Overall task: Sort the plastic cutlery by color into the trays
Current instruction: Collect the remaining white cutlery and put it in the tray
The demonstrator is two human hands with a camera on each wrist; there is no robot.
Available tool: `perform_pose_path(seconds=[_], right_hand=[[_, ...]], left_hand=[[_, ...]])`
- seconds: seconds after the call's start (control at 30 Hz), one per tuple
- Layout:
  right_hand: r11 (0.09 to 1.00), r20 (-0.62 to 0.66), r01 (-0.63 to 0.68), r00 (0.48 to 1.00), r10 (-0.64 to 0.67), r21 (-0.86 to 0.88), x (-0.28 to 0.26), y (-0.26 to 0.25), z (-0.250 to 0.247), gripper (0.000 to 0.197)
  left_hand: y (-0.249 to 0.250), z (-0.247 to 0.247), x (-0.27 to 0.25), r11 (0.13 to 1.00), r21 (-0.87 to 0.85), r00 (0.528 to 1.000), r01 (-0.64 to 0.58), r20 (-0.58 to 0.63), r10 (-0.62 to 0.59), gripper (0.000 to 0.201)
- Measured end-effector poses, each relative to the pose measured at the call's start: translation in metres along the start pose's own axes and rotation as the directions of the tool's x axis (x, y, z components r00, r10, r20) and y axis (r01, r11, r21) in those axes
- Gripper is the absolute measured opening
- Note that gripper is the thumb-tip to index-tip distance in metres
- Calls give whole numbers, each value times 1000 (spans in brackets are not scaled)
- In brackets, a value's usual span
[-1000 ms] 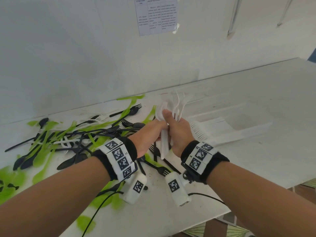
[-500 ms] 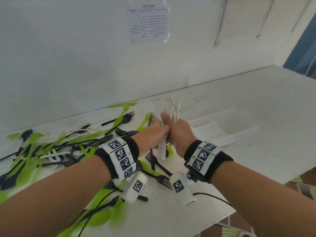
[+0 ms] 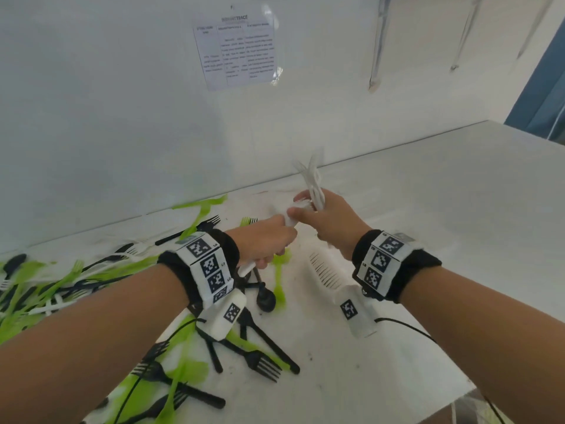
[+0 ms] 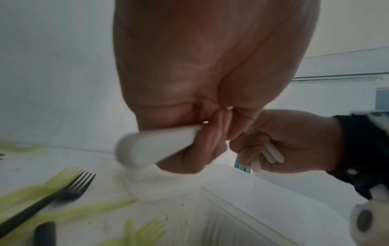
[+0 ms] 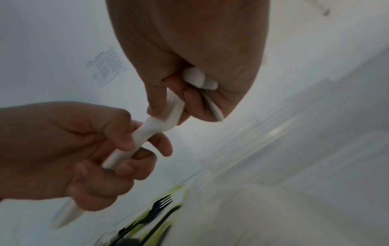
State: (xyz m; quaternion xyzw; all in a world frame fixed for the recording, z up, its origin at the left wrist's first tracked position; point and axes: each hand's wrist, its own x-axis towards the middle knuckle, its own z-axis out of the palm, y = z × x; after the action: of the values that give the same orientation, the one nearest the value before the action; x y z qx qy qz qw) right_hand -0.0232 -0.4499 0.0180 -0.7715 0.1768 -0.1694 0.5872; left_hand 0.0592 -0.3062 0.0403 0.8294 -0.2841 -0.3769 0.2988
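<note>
Above the white table (image 3: 428,240), the right hand (image 3: 331,223) grips a bundle of white forks (image 3: 313,182) while the left hand (image 3: 263,243) holds a white knife (image 5: 145,133) beside them, over scattered green and black cutlery (image 3: 260,362); light, stiff, slippery plastic, best held mid-handle.

Both hands (image 5: 88,149) grip blurred, seemingly white cutlery (image 5: 147,131).

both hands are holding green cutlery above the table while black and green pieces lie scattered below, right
Not quite: the cutlery in the hands is white, not green. The right wrist view shows the left hand gripping a white piece and the right hand holding a white bundle. The rest holds: in the head view, black forks and green pieces lie scattered on the table.
</note>
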Motion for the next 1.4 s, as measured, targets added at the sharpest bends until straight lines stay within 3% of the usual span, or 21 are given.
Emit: perform_pose_path(seconds=[0.13,0.23,0.3,0.4,0.5,0.63,0.7,0.8,0.87,0.93,1.0,1.27,1.4], right_hand=[[991,-56,65,996,-72,-118,27,17,-53,27],[930,144,131,986,-85,-345,41,28,-90,28],[814,340,261,937,-83,-520,48,29,-111,29],[705,503,394,862,-61,-590,55,28,-127,24],[685,570,425,821,-17,-592,60,33,-142,14],[627,558,395,827,75,-671,64,37,-165,13],[609,534,367,838,112,-703,65,36,-178,14],[556,502,331,845,185,-762,63,39,-193,15],[518,478,307,846,235,-798,61,42,-202,14],[493,447,275,853,272,-825,57,46,-212,13],[468,413,250,865,286,-848,55,50,-220,13],[376,333,210,895,299,-902,53,60,-221,21],[289,337,273,919,202,-918,49,64,-214,21]], left_hand=[[20,3,17,926,341,972,-163,-104,210,16],[34,17,32,806,568,970,-170,-50,240,17],[43,30,40,735,663,971,-141,-53,234,15],[54,43,49,711,687,964,-151,-57,259,13],[64,54,58,705,681,965,-199,11,261,10],[65,58,67,741,631,959,-231,17,285,32],[64,61,73,787,570,951,-235,-32,307,27],[69,71,81,790,552,952,-266,23,305,9],[77,78,85,731,602,931,-321,60,360,9],[88,85,90,615,706,900,-352,74,430,13],[99,94,95,551,754,893,-359,105,438,15],[113,110,110,554,789,951,-265,118,286,7],[111,113,111,467,854,956,-227,105,273,15]])
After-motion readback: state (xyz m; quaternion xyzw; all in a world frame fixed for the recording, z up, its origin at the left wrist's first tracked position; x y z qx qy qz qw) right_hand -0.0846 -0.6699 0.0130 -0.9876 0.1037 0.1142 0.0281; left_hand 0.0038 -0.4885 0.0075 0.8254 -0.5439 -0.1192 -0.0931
